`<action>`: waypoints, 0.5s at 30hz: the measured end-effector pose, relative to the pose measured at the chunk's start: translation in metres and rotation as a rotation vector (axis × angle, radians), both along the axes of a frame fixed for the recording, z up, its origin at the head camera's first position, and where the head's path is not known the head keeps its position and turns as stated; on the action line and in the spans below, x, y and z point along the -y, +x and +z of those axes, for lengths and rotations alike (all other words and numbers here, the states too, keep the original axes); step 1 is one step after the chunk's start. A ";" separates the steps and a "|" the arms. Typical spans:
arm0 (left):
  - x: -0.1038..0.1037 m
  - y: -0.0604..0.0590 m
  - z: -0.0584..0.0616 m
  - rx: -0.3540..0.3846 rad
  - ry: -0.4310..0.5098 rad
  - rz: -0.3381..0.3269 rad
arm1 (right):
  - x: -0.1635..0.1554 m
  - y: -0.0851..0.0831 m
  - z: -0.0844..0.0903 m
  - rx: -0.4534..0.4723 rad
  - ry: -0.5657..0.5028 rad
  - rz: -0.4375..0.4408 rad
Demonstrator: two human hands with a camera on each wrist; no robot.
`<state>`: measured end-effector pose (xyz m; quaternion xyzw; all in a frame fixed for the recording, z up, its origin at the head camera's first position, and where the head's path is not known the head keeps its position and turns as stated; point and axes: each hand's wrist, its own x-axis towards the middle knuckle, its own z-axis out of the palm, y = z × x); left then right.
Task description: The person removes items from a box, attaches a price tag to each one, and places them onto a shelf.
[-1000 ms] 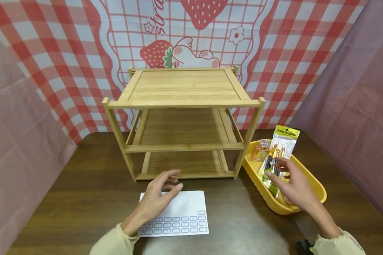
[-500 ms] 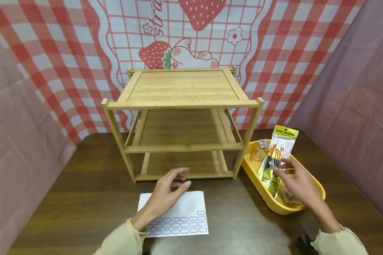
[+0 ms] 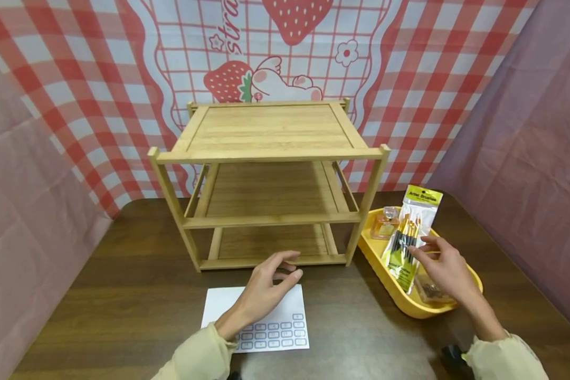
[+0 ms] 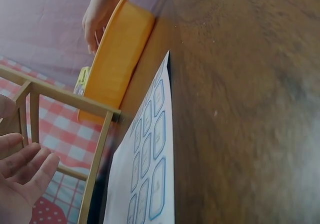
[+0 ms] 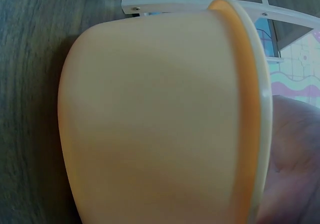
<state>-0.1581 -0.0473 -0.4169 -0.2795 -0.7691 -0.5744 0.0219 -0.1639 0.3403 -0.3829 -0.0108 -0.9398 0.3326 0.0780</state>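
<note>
My right hand (image 3: 446,269) is over the yellow tray (image 3: 470,282), fingers bent at the right edge of a clear pack of artist brushes (image 3: 404,253). Its thumb touches the pack's front; whether the fingers pinch it is hard to see. The pack leans in the tray with a bottle of amber perfume (image 3: 386,226) behind it and a small clear box (image 3: 429,290) below. My left hand (image 3: 266,293) hovers above a white sheet (image 3: 225,301) printed with rows of blue boxes, fingers loosely bent and holding nothing. In the right wrist view the tray's wall (image 5: 160,114) hides most of the hand.
A three-level wooden rack (image 3: 271,153) stands at the middle back of the brown table (image 3: 90,295), just left of the tray. Behind it hangs a strawberry-print cloth (image 3: 285,53). Pink curtains (image 3: 508,132) close off both sides.
My left hand has moved rightward across the sheet. My right hand has come lower, its thumb shifting slightly over the brush pack, which has not visibly moved in the tray.
</note>
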 end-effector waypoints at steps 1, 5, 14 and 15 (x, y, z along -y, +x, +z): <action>-0.002 0.000 0.000 0.002 0.003 -0.003 | -0.001 0.000 0.000 0.000 0.000 -0.002; -0.009 -0.001 -0.001 0.022 0.010 -0.017 | -0.002 -0.001 -0.001 -0.014 0.003 -0.015; -0.024 -0.004 -0.006 0.068 0.036 -0.034 | -0.007 -0.005 -0.002 0.039 0.002 -0.035; -0.026 -0.004 -0.006 0.070 0.041 -0.037 | -0.007 -0.005 -0.002 0.043 0.003 -0.037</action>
